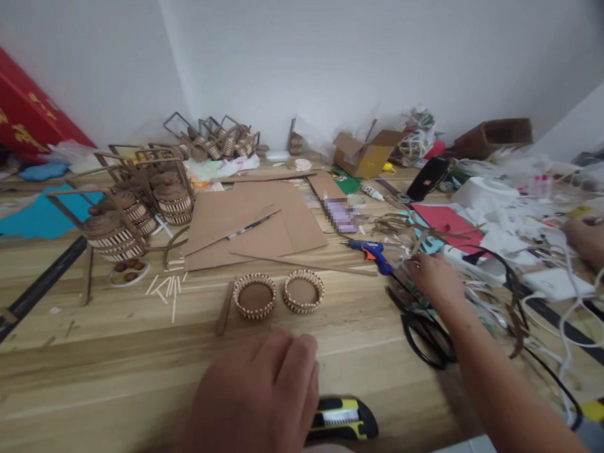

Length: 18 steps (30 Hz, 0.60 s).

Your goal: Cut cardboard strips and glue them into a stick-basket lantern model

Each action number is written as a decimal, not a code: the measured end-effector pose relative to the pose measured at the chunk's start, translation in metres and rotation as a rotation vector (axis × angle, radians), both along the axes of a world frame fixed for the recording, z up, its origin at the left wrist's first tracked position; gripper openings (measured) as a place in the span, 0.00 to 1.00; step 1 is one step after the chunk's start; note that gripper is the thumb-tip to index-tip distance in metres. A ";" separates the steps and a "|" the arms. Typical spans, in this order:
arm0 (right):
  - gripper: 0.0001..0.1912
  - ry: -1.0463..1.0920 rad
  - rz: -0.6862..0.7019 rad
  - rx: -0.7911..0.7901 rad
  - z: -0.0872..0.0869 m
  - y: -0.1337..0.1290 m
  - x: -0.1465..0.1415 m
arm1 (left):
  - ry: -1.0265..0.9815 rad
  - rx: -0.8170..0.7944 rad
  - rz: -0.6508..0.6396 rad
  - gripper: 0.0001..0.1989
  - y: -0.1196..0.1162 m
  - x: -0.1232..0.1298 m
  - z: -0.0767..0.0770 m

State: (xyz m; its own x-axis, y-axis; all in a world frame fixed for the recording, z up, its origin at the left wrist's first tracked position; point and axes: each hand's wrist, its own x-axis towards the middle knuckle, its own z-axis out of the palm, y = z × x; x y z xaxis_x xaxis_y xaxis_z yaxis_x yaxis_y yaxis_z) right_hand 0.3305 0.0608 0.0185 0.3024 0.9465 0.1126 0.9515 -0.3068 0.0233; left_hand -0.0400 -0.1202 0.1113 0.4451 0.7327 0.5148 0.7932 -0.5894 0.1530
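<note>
My left hand [257, 395], at the bottom middle, has its fingers curled in; what lies inside them is hidden. Just right of it is a black and yellow utility knife [343, 418], its left end covered by the hand. I cannot tell whether they touch. My right hand [437, 284] reaches into a heap of thin strips and cords, fingertips drawn together, with whatever they pinch too small to make out. Left of those fingertips sits a blue glue gun [376, 251]. Two small round trays edged with short sticks, one brown-floored [255, 298] and one lighter [303, 294], stand ahead.
Cardboard sheets [262, 221] with a pen [252, 225] on them occupy the middle. Small handled buckets [115, 234] and loose sticks [172, 285] are at left. Black scissors handles [427, 341], white cables [561, 322] and red paper [447, 223] crowd the right. Another person's hand [593, 237] is at far right.
</note>
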 end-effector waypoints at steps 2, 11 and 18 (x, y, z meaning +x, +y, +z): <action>0.19 0.043 0.049 -0.020 -0.004 0.009 -0.011 | 0.070 -0.034 0.003 0.06 0.010 0.005 -0.010; 0.16 0.284 0.086 -0.156 -0.008 0.043 -0.029 | 0.352 -0.460 0.132 0.05 0.050 0.022 -0.048; 0.11 0.560 0.055 0.049 0.031 0.042 -0.010 | 0.364 -0.536 0.086 0.09 0.043 0.024 -0.050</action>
State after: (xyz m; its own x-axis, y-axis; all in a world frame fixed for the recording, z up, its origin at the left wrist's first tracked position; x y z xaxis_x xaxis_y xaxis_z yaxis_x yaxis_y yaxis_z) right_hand 0.3206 0.1023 0.0499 0.2790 0.9603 -0.0067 0.8290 -0.2444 -0.5031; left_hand -0.0159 -0.0773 0.0614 0.4505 0.8866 -0.1043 0.8906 -0.4383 0.1212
